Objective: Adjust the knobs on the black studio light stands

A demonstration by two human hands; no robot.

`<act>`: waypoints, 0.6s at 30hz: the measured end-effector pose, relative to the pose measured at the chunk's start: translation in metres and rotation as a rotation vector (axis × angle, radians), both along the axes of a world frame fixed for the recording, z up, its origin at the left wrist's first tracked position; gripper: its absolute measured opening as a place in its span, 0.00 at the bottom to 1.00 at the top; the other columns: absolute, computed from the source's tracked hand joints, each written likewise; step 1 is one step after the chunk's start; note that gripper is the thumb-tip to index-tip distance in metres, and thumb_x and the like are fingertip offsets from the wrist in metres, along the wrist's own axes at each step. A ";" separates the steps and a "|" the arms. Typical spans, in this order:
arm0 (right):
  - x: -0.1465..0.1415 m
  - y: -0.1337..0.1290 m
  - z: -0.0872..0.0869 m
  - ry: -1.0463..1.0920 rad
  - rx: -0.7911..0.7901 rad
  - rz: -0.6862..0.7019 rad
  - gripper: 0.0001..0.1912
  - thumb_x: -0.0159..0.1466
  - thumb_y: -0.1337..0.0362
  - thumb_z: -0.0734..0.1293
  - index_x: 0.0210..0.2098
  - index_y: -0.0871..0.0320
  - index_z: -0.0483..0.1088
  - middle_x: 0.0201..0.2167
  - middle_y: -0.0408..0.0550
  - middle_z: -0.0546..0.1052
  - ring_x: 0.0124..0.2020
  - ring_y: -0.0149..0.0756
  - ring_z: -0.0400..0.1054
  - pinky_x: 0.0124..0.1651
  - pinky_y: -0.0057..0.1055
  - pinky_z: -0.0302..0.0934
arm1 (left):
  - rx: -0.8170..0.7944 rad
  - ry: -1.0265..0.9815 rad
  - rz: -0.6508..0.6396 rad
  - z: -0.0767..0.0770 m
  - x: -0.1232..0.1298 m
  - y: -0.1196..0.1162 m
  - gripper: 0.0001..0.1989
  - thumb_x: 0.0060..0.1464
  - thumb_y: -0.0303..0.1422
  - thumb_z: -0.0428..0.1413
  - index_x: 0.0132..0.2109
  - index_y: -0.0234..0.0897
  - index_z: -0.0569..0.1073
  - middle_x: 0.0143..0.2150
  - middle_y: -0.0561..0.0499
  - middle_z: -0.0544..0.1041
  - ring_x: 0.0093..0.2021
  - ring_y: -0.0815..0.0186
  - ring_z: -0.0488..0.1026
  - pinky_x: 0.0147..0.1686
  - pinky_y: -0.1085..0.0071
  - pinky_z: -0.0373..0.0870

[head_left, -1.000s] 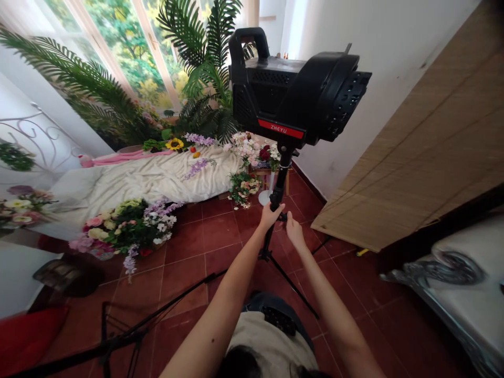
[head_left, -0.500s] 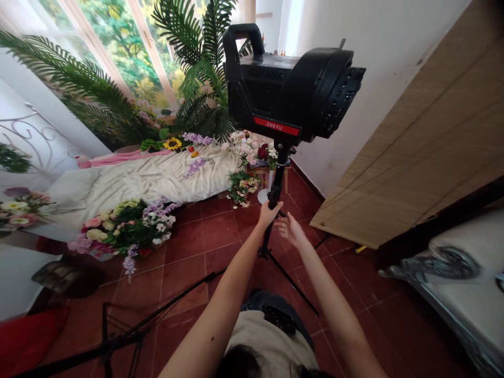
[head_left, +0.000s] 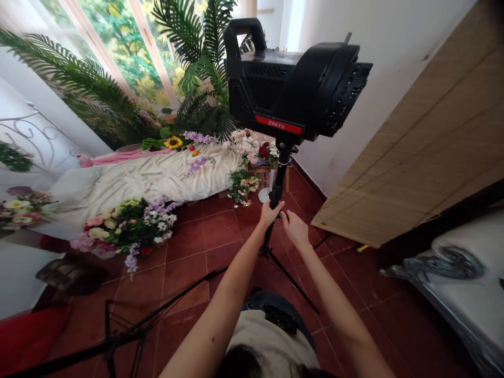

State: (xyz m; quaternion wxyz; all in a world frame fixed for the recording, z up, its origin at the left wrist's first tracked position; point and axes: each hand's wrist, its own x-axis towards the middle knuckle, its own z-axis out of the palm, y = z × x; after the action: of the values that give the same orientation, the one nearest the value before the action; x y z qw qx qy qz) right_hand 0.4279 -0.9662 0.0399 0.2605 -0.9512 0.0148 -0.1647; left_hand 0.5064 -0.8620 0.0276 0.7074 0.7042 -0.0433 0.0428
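A black studio light with a top handle and a red label sits on an upright light stand. My left hand is wrapped round the stand's pole below the light. Close beside it on the right, my right hand is closed, its fingertips at a small knob on the pole. My fingers cover most of the knob. Below my hands, the stand's black legs spread over the red tiled floor.
A cream-draped bench with flowers stands at left, palm fronds behind it. Another black stand crosses the lower left. At right are a tan blind-like panel and an ornate silver-framed seat.
My right hand has closed, its fingers going from loosely spread to pinched at the knob. My left hand keeps its hold on the pole. The light appears slightly higher and further right.
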 end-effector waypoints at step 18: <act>0.013 0.001 -0.009 0.246 0.568 0.090 0.36 0.63 0.39 0.44 0.13 0.54 0.62 0.11 0.50 0.70 0.17 0.37 0.66 0.29 0.30 0.59 | -0.071 0.068 -0.042 0.017 -0.013 0.000 0.21 0.40 0.48 0.61 0.34 0.36 0.70 0.21 0.53 0.70 0.22 0.68 0.69 0.25 0.70 0.70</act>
State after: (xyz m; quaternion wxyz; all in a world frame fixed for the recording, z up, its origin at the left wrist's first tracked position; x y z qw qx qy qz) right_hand 0.4408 -0.9651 0.0307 0.5192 -0.8528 0.0495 -0.0260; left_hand 0.4931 -0.8621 0.0448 0.7337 0.6787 -0.0327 0.0055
